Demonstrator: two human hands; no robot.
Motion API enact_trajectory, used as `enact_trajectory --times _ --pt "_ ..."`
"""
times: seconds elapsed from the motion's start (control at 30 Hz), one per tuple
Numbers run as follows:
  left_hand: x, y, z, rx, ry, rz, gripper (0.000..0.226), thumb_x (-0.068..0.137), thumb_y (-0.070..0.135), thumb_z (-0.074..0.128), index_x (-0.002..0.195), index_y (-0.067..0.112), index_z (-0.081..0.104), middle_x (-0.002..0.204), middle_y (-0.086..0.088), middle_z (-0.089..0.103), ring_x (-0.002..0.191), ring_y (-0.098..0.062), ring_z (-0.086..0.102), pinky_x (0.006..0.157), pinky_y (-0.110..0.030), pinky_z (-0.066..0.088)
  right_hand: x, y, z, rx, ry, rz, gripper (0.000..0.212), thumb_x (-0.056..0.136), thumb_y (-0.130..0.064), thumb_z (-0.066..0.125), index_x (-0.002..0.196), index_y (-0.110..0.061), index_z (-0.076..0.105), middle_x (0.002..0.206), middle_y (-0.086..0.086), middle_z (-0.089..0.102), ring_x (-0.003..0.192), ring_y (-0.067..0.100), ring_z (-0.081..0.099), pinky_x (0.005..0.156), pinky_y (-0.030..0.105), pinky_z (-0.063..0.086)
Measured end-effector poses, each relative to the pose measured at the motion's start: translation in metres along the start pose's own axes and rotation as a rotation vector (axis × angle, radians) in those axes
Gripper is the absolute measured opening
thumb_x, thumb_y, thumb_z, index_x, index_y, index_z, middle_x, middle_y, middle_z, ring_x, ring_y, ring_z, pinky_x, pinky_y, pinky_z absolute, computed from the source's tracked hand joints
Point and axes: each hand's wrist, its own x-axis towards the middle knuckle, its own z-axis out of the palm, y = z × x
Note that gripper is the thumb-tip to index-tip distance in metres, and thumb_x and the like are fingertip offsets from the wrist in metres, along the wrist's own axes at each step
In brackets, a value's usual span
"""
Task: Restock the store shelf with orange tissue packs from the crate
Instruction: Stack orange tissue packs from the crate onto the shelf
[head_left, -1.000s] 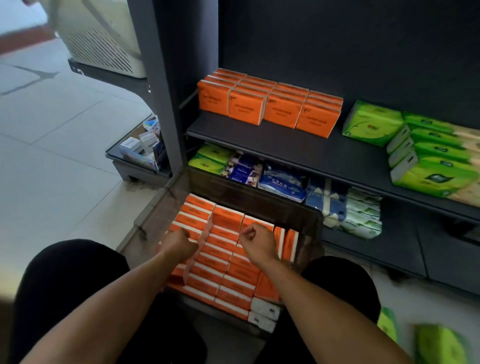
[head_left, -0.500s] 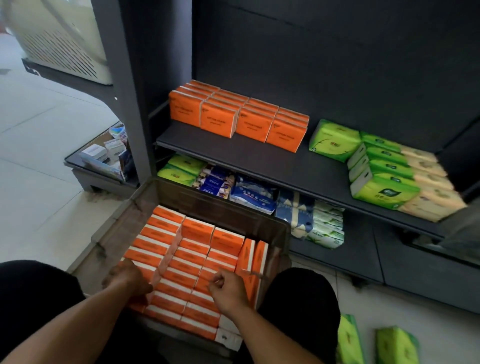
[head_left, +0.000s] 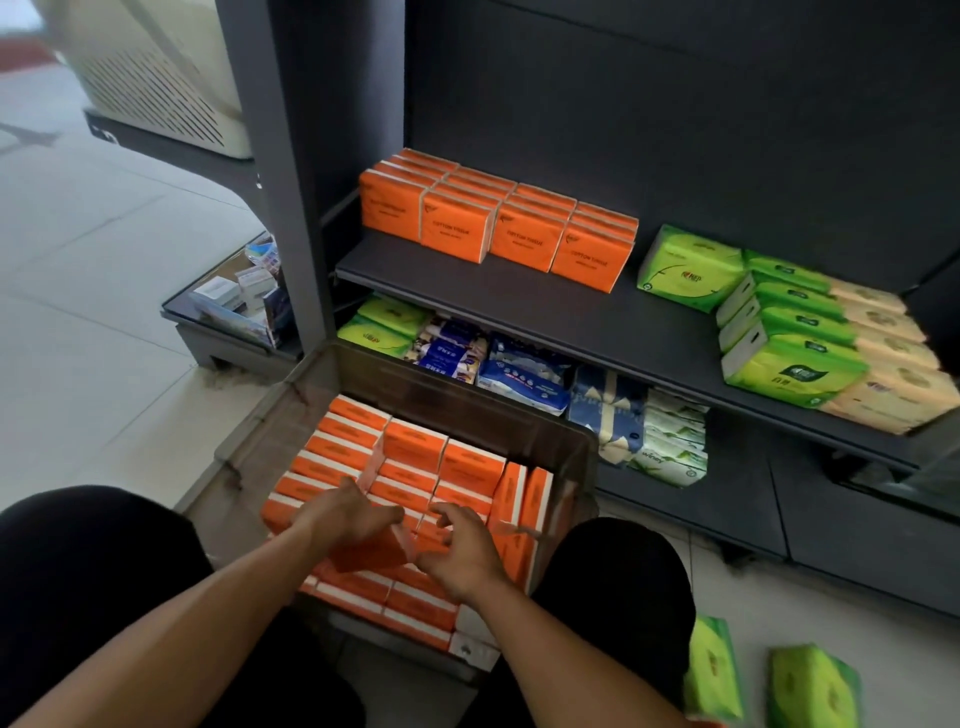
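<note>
The dark crate (head_left: 467, 402) sits on the floor between my knees, packed with rows of orange tissue packs (head_left: 415, 457). My left hand (head_left: 348, 519) grips one orange pack (head_left: 369, 555) from above and holds it tilted just above the others. My right hand (head_left: 460, 551) hovers at that pack's right end with loosely curled fingers, its thumb near the pack. On the dark shelf (head_left: 519, 306) above, several orange packs (head_left: 498, 223) stand in rows at the left end.
Green tissue packs (head_left: 779, 322) fill the shelf's right part. Blue, white and green packs (head_left: 519, 374) crowd the lower shelf behind the crate. More green packs (head_left: 810, 686) lie on the floor at right. A low stand with small boxes (head_left: 234, 301) is left of the shelf post.
My left hand has moved right and pulled one orange pack up out of the crate. My right hand has lifted off the packs and now hovers beside it.
</note>
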Motion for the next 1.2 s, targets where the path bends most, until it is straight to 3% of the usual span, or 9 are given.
enact_trajectory --times 0.13,0.3,0.43,0.53,0.6,0.7,0.83,0.97,1.2 --pt "-0.010 0.013 -0.004 -0.209 -0.078 0.139 0.065 0.083 0.055 0.065 0.131 0.014 0.054 0.132 -0.012 0.058 0.109 -0.025 0.054 0.096 -0.034 0.044 0.005 -0.002 -0.005 -0.030 0.034 -0.035 0.076 0.074 -0.038 0.079 0.142 -0.036 0.044 0.136 -0.006 0.050 0.124 0.012 0.049 0.105 0.033 0.045" --pt "-0.010 0.018 -0.014 -0.415 -0.135 0.133 0.086 0.080 0.076 0.053 0.141 0.016 0.046 0.137 -0.014 0.055 0.119 -0.032 0.056 0.098 -0.043 0.048 0.011 -0.008 -0.022 -0.156 0.127 -0.145 0.062 0.084 -0.037 0.071 0.140 -0.037 0.046 0.137 -0.009 0.052 0.127 0.015 0.048 0.106 0.032 0.043" --pt "-0.012 0.028 -0.027 -0.572 -0.014 0.216 0.104 0.073 0.092 0.032 0.142 0.015 0.047 0.139 -0.015 0.054 0.122 -0.033 0.053 0.097 -0.040 0.044 0.013 -0.023 -0.049 -0.322 0.145 -0.253 0.075 0.090 -0.037 0.066 0.150 -0.045 0.021 0.145 -0.007 0.046 0.131 0.016 0.046 0.103 0.036 0.045" --pt "-0.008 0.037 -0.039 -0.797 0.081 0.284 0.111 0.061 0.100 0.034 0.138 0.021 0.051 0.133 -0.006 0.057 0.120 -0.028 0.055 0.102 -0.050 0.046 0.020 -0.039 -0.079 -0.484 0.156 -0.331 0.072 0.095 -0.042 0.057 0.149 -0.051 0.009 0.129 0.000 0.054 0.113 0.020 0.058 0.089 0.038 0.051" --pt "-0.003 0.048 -0.049 -0.960 0.135 0.352 0.095 0.066 0.095 0.041 0.124 0.023 0.060 0.119 -0.002 0.065 0.111 -0.024 0.061 0.098 -0.048 0.050 0.031 -0.046 -0.100 -0.496 0.196 -0.348 0.057 0.098 -0.045 0.050 0.144 -0.051 0.016 0.127 0.002 0.055 0.109 0.023 0.061 0.088 0.041 0.052" --pt "-0.002 0.080 -0.072 -1.154 0.180 0.477 0.044 0.096 0.057 0.049 0.106 0.016 0.064 0.094 -0.002 0.070 0.092 -0.024 0.067 0.076 -0.033 0.055 0.051 -0.059 -0.136 -0.395 0.301 -0.373 0.046 0.099 -0.046 0.048 0.140 -0.048 0.026 0.131 0.000 0.053 0.110 0.021 0.060 0.088 0.042 0.053" --pt "0.009 0.134 -0.108 -1.047 0.313 0.710 0.033 0.084 0.057 0.060 0.104 0.031 0.064 0.101 0.002 0.070 0.098 -0.017 0.068 0.088 -0.041 0.056 0.084 -0.085 -0.188 -0.333 0.483 -0.426 0.044 0.099 -0.040 0.052 0.138 -0.043 0.032 0.116 0.003 0.055 0.094 0.024 0.062 0.077 0.042 0.054" --pt "0.019 0.194 -0.144 -0.798 0.478 0.870 0.040 0.093 0.037 0.062 0.132 0.026 0.055 0.122 0.004 0.058 0.104 -0.006 0.060 0.093 -0.029 0.050 0.119 -0.107 -0.232 -0.291 0.610 -0.420 0.045 0.100 -0.037 0.053 0.141 -0.039 0.035 0.113 0.004 0.055 0.090 0.023 0.060 0.074 0.040 0.053" --pt "0.065 0.234 -0.177 -0.694 0.516 0.632 0.058 0.093 0.036 0.060 0.146 0.024 0.041 0.143 -0.004 0.041 0.105 -0.015 0.054 0.096 -0.031 0.045 0.186 -0.120 -0.254 -0.310 0.604 -0.326 0.051 0.099 -0.022 0.055 0.143 -0.034 0.034 0.116 0.010 0.053 0.085 0.026 0.059 0.069 0.033 0.045"
